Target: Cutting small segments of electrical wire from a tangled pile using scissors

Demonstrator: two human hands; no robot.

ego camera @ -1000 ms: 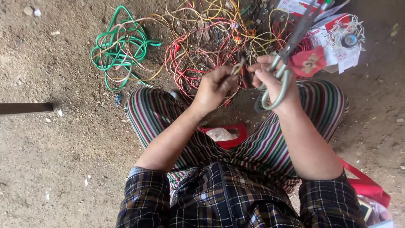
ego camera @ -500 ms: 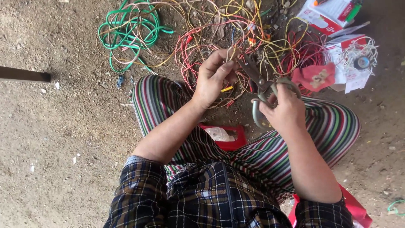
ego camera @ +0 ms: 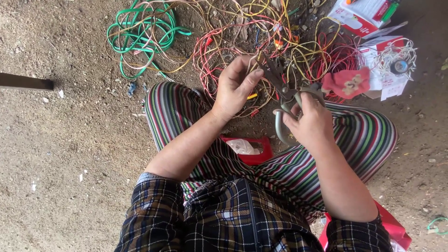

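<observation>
I sit cross-legged on a dirt floor. My right hand grips the grey handles of large scissors, whose blades point up and left toward my left hand. My left hand pinches a thin wire at the scissor blades, just above my left knee. Beyond both hands lies a tangled pile of red, yellow and white wires.
A coil of green wire lies at the upper left. A red tray with a clear bag sits between my legs. Red and white boxes, a small wire spool and a red cloth lie at the upper right. A dark bar is at the left edge.
My right hand has lowered the scissors from up by the wire pile toward my lap, turning the blades toward my left hand, which stays pinching the wire.
</observation>
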